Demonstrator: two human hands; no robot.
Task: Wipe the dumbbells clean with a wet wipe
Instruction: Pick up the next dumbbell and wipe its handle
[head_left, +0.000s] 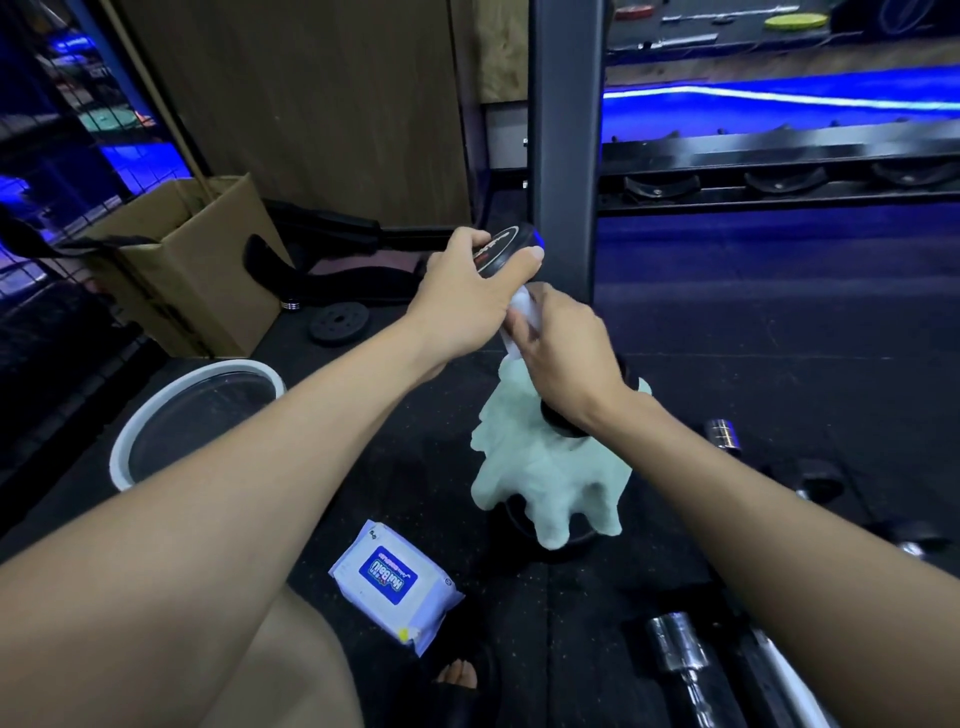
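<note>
Closest to me, the pack of wipes (395, 579) lies on the floor (753, 332) by my knee. Left to right: my left hand (467, 291) is curled round the upper head of the dumbbell (511, 247), steadying it on end, long axis near vertical, tilted slightly away from me. Just below, my right hand (566, 358) grips the wet wipe (545, 467) wrapped round the handle; its loose end hangs over the lower head. I judge my next stroke runs along that axis.
</note>
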